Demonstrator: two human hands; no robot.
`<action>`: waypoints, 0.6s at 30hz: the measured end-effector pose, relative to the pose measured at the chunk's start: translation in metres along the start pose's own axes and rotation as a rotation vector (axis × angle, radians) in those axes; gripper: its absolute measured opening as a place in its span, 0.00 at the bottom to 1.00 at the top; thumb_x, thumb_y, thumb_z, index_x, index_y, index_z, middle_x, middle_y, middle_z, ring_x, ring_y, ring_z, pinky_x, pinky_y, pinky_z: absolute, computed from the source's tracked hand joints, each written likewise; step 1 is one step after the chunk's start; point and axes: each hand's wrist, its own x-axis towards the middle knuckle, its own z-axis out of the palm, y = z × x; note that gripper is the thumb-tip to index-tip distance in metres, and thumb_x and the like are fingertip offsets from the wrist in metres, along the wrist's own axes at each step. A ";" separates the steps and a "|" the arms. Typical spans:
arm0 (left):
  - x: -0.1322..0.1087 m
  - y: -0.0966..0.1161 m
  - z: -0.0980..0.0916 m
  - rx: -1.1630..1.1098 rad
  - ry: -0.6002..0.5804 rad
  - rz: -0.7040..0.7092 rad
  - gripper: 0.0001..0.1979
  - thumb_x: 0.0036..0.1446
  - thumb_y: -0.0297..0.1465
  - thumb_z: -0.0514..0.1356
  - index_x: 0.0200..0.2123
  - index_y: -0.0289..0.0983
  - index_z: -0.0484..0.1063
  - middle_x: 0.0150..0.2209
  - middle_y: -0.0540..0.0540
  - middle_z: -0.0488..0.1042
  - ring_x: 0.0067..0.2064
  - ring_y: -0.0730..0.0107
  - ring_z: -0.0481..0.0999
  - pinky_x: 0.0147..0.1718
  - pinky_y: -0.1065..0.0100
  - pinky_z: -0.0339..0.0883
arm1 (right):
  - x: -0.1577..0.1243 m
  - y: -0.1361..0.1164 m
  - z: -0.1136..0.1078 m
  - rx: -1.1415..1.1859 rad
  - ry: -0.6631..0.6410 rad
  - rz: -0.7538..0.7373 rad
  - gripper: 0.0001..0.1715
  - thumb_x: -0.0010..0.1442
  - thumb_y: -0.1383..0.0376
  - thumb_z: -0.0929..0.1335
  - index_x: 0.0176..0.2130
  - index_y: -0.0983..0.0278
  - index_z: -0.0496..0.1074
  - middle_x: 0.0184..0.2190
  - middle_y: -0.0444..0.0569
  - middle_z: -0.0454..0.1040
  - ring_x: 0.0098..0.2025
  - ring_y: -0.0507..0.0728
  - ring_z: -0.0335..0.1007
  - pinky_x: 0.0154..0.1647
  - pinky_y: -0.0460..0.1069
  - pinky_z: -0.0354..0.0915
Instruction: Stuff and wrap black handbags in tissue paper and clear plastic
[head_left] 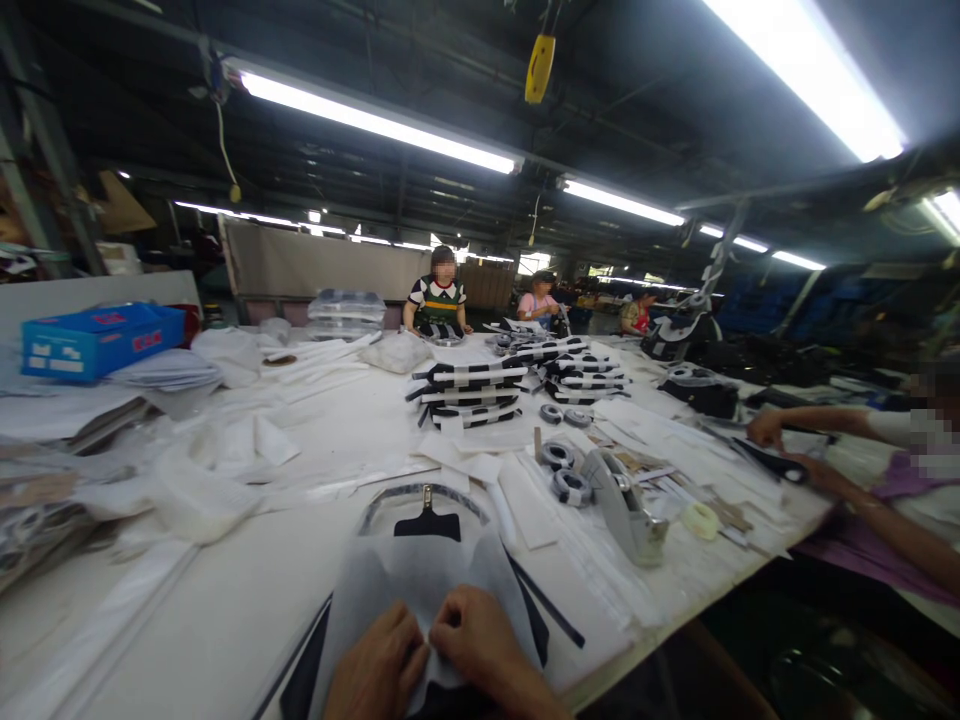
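Observation:
In front of me on the table lies a black handbag (pixel 530 612) covered by a thin white sheet (pixel 420 568). A black tab with a gold-coloured clasp (pixel 427 497) shows above the sheet, inside the bag's arched, wrapped handle (pixel 442 489). My left hand (pixel 384 662) is on the sheet's lower part with its fingers curled in. Close to it, my right hand (pixel 474 632) has its thumb and fingers pinched together on the same sheet. The bag's lower part is hidden by my hands and the frame's edge. A narrow black strap (pixel 553 608) sticks out at the right.
A grey tape dispenser (pixel 624 508) and wrapped rolls (pixel 570 486) stand to the right. Farther back are stacked black-and-white wrapped pieces (pixel 476 392). A blue box (pixel 101 340) sits at left. A co-worker's hands (pixel 772 430) work at right; other people stand farther back.

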 end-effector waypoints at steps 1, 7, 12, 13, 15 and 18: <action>0.000 0.000 0.000 0.009 -0.009 -0.004 0.09 0.61 0.30 0.54 0.30 0.41 0.71 0.35 0.50 0.75 0.35 0.71 0.76 0.37 0.72 0.67 | 0.000 0.001 0.001 -0.001 0.004 -0.005 0.10 0.50 0.71 0.68 0.28 0.62 0.80 0.31 0.46 0.81 0.36 0.55 0.76 0.37 0.45 0.61; 0.001 0.000 0.001 0.045 0.002 0.026 0.09 0.62 0.30 0.54 0.30 0.41 0.72 0.34 0.49 0.75 0.35 0.71 0.77 0.38 0.72 0.69 | 0.000 0.003 0.003 0.002 0.041 -0.027 0.09 0.50 0.70 0.68 0.29 0.62 0.79 0.32 0.45 0.81 0.37 0.54 0.74 0.37 0.45 0.60; 0.000 -0.007 0.006 0.032 0.113 0.108 0.06 0.61 0.31 0.57 0.32 0.43 0.73 0.33 0.50 0.77 0.35 0.69 0.79 0.36 0.73 0.71 | 0.001 0.001 -0.001 0.014 -0.008 -0.009 0.08 0.50 0.69 0.69 0.30 0.61 0.80 0.32 0.46 0.81 0.37 0.55 0.75 0.39 0.46 0.60; -0.001 -0.009 0.007 0.023 0.140 0.130 0.05 0.60 0.31 0.58 0.36 0.43 0.74 0.35 0.50 0.77 0.37 0.69 0.80 0.37 0.72 0.71 | 0.000 0.001 -0.002 0.012 -0.004 -0.011 0.08 0.50 0.69 0.69 0.30 0.61 0.80 0.33 0.46 0.81 0.38 0.56 0.75 0.39 0.46 0.60; -0.001 -0.010 0.008 0.003 0.169 0.174 0.10 0.58 0.29 0.59 0.42 0.46 0.75 0.38 0.51 0.78 0.40 0.69 0.80 0.39 0.73 0.72 | 0.000 0.000 -0.002 0.009 0.011 -0.019 0.08 0.50 0.68 0.70 0.32 0.61 0.80 0.33 0.46 0.81 0.38 0.56 0.75 0.39 0.46 0.60; -0.001 -0.009 0.005 -0.012 0.136 0.193 0.12 0.58 0.27 0.58 0.42 0.49 0.75 0.38 0.53 0.78 0.40 0.70 0.80 0.38 0.75 0.71 | -0.001 -0.002 -0.002 0.005 0.016 -0.014 0.08 0.50 0.69 0.70 0.33 0.61 0.79 0.33 0.47 0.81 0.38 0.57 0.75 0.39 0.47 0.60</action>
